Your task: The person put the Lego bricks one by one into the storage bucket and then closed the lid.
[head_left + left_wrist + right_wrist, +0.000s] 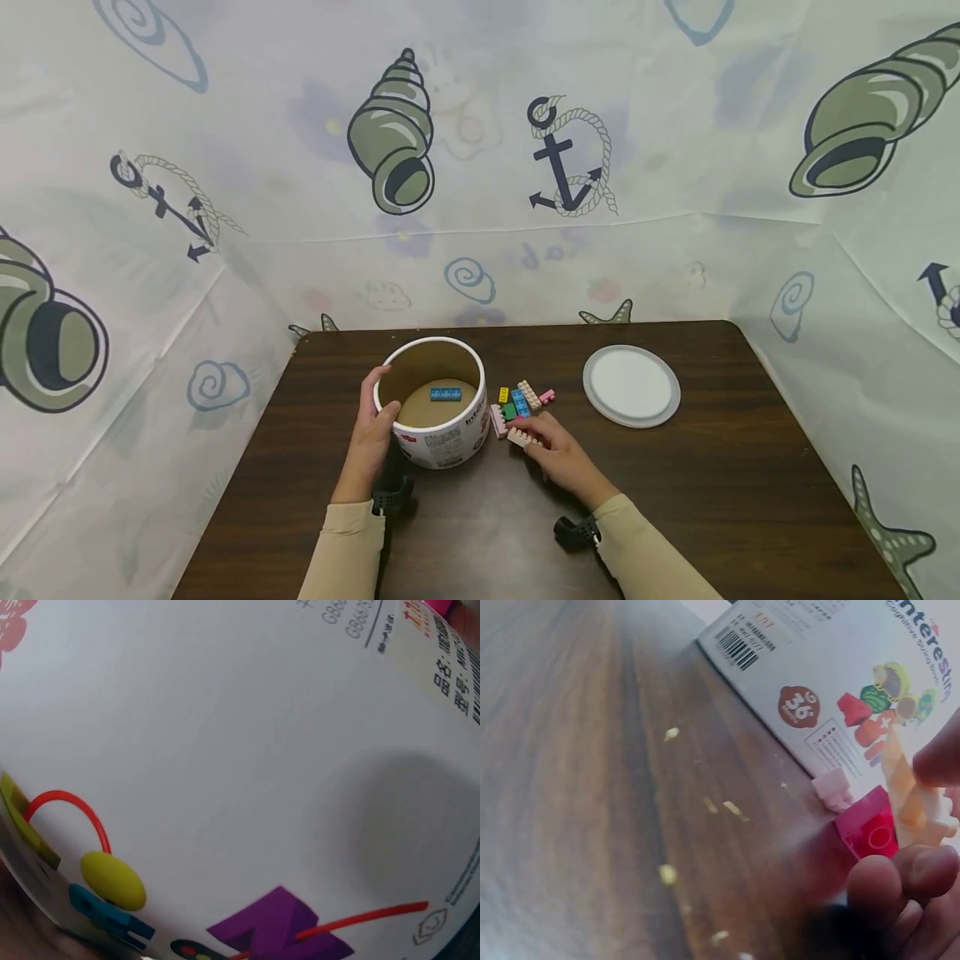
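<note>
My left hand (369, 437) grips the rim of a round white tub (442, 446) on its left side. Inside the tub, a blue toy building brick (446, 394) lies on the bottom. Close-up, the left wrist view shows mostly the tub's printed wall (195, 750). To the right of the tub, my right hand (558, 454) pinches a cream building brick (911, 799) between thumb and fingers. Beside it are a magenta brick (870, 825) and a pale pink brick (498, 421). Several more bricks lie just beyond, including a green one (509, 412) and a yellow one (503, 394).
A round white lid (632, 386) lies flat on the dark wooden table (720, 500), right of the bricks. Patterned white cloth (480, 167) hangs behind the table and along both sides. Small pale specks (667, 874) dot the tabletop.
</note>
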Available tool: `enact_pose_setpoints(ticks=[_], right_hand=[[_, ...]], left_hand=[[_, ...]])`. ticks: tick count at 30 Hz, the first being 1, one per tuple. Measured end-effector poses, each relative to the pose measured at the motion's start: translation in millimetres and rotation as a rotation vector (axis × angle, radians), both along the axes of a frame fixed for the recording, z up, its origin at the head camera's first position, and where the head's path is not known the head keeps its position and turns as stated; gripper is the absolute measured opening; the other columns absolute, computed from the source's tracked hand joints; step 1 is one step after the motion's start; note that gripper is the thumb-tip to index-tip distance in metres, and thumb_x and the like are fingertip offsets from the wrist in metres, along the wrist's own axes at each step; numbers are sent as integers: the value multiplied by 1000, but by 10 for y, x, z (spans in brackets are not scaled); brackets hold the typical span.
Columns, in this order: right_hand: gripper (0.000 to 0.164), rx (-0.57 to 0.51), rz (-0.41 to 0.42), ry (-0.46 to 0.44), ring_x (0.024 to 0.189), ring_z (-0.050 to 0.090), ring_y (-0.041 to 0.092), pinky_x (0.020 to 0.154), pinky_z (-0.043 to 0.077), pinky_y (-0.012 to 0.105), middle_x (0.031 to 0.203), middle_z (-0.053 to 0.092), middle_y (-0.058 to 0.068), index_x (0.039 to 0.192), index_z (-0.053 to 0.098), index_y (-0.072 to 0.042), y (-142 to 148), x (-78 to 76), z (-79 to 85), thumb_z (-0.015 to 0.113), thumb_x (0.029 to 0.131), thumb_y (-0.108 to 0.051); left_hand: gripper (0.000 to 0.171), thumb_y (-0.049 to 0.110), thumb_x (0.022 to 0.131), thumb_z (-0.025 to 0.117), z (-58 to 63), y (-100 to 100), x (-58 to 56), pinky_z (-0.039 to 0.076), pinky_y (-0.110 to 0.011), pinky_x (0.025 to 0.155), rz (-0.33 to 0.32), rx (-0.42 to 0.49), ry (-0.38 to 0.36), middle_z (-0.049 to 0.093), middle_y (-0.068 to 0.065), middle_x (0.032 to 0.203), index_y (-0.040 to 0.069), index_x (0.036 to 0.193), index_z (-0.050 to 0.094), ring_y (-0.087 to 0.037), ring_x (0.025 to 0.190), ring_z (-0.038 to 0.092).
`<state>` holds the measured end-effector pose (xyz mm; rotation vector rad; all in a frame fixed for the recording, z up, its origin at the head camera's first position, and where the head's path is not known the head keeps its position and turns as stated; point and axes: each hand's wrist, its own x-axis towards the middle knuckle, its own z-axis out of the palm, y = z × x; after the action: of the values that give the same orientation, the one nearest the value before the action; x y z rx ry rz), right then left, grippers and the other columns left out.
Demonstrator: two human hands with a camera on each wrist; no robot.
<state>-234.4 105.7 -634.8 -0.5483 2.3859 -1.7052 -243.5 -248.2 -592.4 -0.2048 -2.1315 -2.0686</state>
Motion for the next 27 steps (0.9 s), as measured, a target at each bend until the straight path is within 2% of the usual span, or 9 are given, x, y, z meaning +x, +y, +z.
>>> enact_pose_setpoints(ticks=[4, 8, 12, 15, 19, 21, 23, 27], right_hand=[[31, -71, -24, -85, 61, 54, 16, 51, 52, 32, 118, 57, 14, 137, 63, -18, -17, 1, 11, 64, 107, -12], [36, -152, -61, -164, 58, 53, 18, 51, 53, 35, 124, 57, 20, 141, 49, -13, -30, 5, 20, 54, 106, -5], [40, -147, -66, -159, 58, 54, 19, 51, 54, 36, 122, 58, 20, 146, 52, -13, -28, -2, 9, 51, 106, -4], [36, -152, -49, -152, 57, 56, 19, 52, 56, 36, 105, 60, 18, 141, 53, -10, -23, -2, -4, 55, 105, -4], [32, -196, -44, -140, 55, 58, 20, 54, 60, 40, 81, 58, 16, 133, 45, -4, -23, -3, -8, 60, 104, -4], [32, -223, -63, -136, 55, 59, 21, 54, 60, 40, 77, 58, 18, 131, 42, -4, -33, 0, 1, 62, 105, -4], [35, -241, -95, -136, 56, 59, 21, 54, 60, 39, 81, 59, 19, 134, 41, -4, -46, 4, 16, 62, 106, -6], [39, -238, -157, -106, 57, 57, 21, 54, 56, 36, 87, 57, 21, 147, 47, -7, -74, 16, 63, 59, 110, -11]], left_hand=[[66, 20, 109, 57, 3, -6, -5, 41, -23, 109, 6, -7, 1, 30, -13, 170, 28, 168, 28, -46, 149, 36], [66, 18, 109, 56, -1, -14, -11, 41, -23, 109, 7, -4, 1, 30, -14, 170, 27, 168, 28, -47, 149, 36], [66, 14, 108, 56, -7, -12, -27, 41, -21, 108, 14, 5, -1, 29, -17, 170, 23, 167, 29, -48, 148, 35], [66, 12, 107, 56, -10, -5, -41, 40, -20, 109, 25, 3, 0, 28, -20, 170, 20, 167, 30, -49, 147, 34], [66, 11, 106, 56, -6, 3, -47, 39, -20, 108, 35, -6, -4, 27, -21, 170, 20, 167, 30, -48, 146, 35], [66, 12, 107, 55, -3, 4, -44, 39, -20, 108, 37, -11, -10, 27, -21, 171, 21, 167, 30, -48, 146, 35], [66, 12, 107, 55, 2, 6, -38, 38, -21, 109, 38, -18, -18, 28, -20, 171, 21, 167, 30, -47, 146, 35], [67, 13, 105, 54, 8, 6, -20, 34, -32, 115, 45, -31, -34, 26, -17, 172, 23, 167, 30, -45, 149, 34]])
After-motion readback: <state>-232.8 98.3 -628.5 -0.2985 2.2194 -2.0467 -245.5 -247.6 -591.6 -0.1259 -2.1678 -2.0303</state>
